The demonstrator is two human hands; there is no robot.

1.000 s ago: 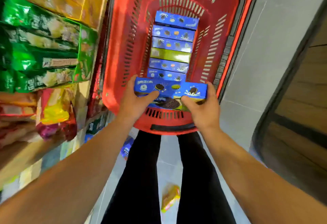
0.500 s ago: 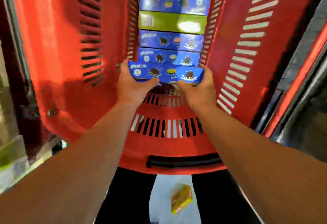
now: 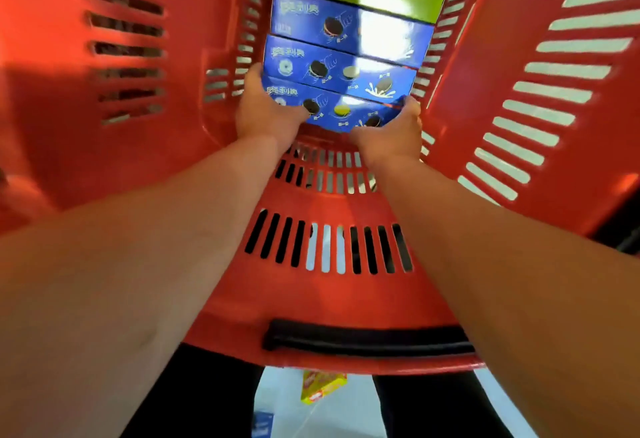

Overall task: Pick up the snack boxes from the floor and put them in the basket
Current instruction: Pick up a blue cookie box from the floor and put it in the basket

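Chinese brand lettering on blue boxes [image 3: 341, 67]

Blue cookie box [image 3: 332, 108] held low in red basket [image 3: 346, 299], nearest in row of boxes [image 3: 346, 32].

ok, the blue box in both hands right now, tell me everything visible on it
The blue box looks like glossy cardboard, printed with white script and pictures of dark sandwich cookies plus one yellow-green one. It sits low inside the red basket, long side crosswise, nearest in the row and against the next blue box. The left hand grips its left end, thumb over the printed face; the right hand grips its right end. Its underside is hidden.
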